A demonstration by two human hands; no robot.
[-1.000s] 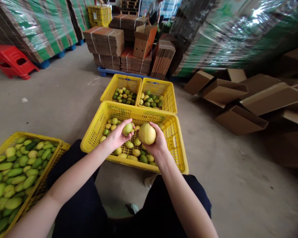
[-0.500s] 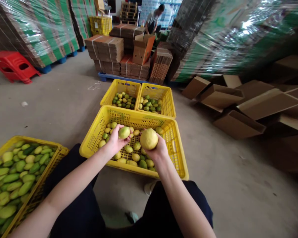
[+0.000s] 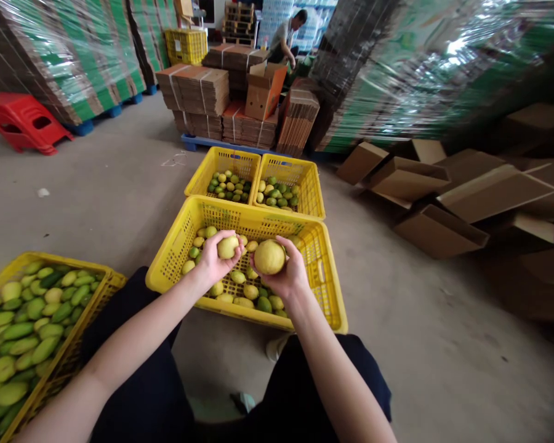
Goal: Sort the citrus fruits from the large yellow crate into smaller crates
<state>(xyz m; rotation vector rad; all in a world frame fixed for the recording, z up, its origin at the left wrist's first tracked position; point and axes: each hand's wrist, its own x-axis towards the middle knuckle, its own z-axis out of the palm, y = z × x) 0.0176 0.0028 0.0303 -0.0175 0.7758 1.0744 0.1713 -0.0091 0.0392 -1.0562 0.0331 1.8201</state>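
Observation:
My left hand (image 3: pixel 213 261) is closed around a pale yellow-green lemon (image 3: pixel 228 247). Slightly to its right, my right hand (image 3: pixel 293 274) grips a larger yellow lemon (image 3: pixel 270 257) from its right side and below. Both hands are over a yellow plastic crate (image 3: pixel 331 301), where loose yellow and green lemons (image 3: pixel 244 302) lie scattered on the bottom. Part of that fruit is hidden by my hands.
Two smaller crate sections, left (image 3: pixel 198 178) and right (image 3: pixel 313 191), hold more lemons just beyond. A fuller fruit crate (image 3: pixel 112 280) stands at my left. Cardboard boxes (image 3: pixel 443 234) lie right; a red stool (image 3: pixel 28 120) stands left. A person (image 3: pixel 284 40) bends behind stacked cardboard (image 3: pixel 203 92).
Both lemons have turned in my hands, and their visible sides differ. My right hand has shifted slightly left, towards the left one. The person at the back has raised an arm.

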